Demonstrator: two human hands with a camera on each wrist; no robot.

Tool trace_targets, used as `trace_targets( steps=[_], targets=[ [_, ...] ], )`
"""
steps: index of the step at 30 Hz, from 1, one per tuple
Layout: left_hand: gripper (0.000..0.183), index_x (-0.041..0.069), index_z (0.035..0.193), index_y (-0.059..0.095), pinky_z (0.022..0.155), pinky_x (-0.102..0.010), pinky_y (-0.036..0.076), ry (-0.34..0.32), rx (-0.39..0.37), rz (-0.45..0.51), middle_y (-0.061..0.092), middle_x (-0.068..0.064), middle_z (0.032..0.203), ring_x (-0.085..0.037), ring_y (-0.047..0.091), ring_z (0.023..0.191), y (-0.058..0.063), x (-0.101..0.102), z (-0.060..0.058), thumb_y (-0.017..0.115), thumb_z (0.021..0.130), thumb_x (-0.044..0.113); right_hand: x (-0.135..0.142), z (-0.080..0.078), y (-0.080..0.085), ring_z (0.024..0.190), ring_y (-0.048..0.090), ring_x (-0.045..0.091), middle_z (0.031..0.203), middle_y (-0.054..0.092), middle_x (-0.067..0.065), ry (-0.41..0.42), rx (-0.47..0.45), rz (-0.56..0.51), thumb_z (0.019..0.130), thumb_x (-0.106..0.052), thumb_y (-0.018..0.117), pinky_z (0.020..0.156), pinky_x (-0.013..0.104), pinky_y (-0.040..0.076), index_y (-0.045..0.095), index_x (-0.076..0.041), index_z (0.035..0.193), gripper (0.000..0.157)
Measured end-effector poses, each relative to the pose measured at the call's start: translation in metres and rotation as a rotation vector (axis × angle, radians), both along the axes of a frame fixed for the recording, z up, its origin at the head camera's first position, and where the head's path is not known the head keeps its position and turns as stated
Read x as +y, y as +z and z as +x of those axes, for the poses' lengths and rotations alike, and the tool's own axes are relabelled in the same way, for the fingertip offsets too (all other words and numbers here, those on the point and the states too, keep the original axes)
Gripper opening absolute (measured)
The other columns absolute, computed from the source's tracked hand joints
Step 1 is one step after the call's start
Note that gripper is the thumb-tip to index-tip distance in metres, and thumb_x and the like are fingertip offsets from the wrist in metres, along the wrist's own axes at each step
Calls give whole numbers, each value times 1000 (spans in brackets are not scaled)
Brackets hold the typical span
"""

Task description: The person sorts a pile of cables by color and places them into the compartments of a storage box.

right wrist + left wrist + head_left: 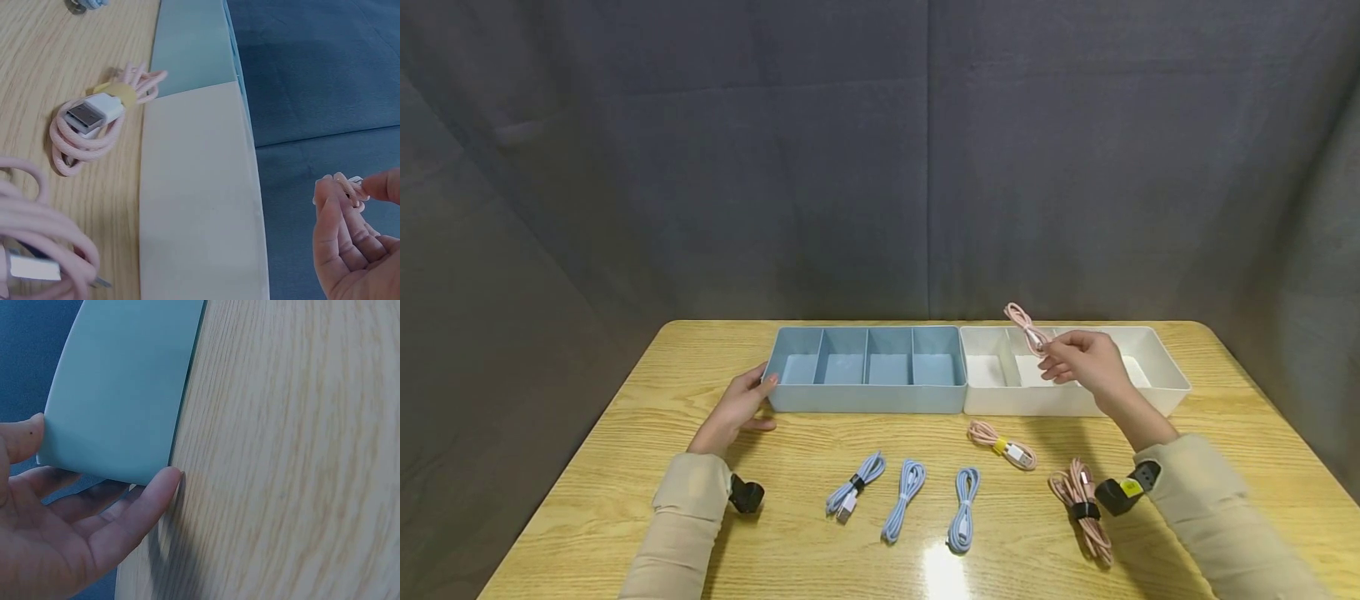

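Note:
My right hand (1084,360) pinches one end of a coiled pink charging cable (1022,323) above the white divided box (1037,403). In the right wrist view, thumb and fingertips close on that cable (351,189), most of which they hide. At the far left end of the blue divided box (865,400), my left hand (741,408) rests with its thumb at the rim. The left wrist view shows the fingers extended along the end wall of the blue box (119,394). The two boxes stand end to end.
On the wooden table (805,550) lie three blue bundled cables (904,500), a pink cable with a yellow tie (1000,444) and a thicker pink cable with a black tie (1084,512). A dark curtain (820,167) hangs behind the table.

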State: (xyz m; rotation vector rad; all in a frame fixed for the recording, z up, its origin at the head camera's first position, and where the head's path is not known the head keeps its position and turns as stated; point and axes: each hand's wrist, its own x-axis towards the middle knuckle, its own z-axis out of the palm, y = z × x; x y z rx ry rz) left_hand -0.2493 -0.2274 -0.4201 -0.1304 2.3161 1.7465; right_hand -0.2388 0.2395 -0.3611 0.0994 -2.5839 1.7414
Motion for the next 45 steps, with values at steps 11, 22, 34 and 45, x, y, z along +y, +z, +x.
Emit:
trace_targets(
  steps=[11,22,34,45],
  targets=[
    [55,6,147,12,71,-41,56,1,-5,1,16,-20,148,-39,28,128,2,0,3,36,100,23,-6,-4,-15,61,64,10,74,66,9,21,-13,23,91,-11,51,57,25,56,56,18,102,31],
    [57,5,147,12,71,-41,56,-11,1,7,16,-20,148,-39,27,129,1,0,3,37,100,25,-13,-2,-26,66,66,13,88,66,19,71,-65,-40,93,-10,51,62,27,57,51,19,110,34],
    [58,5,147,11,69,-41,56,5,-4,4,16,-22,147,-39,27,128,1,1,2,38,100,26,-11,6,-26,73,66,15,104,58,34,131,-26,-9,92,-7,52,65,28,57,46,17,120,38],
    [58,6,147,13,70,-40,56,12,-8,-3,18,-21,147,-40,30,127,0,1,2,39,99,28,-6,24,-16,74,66,15,100,62,27,153,-16,48,93,-15,54,65,27,56,48,15,119,41]
  ],
)
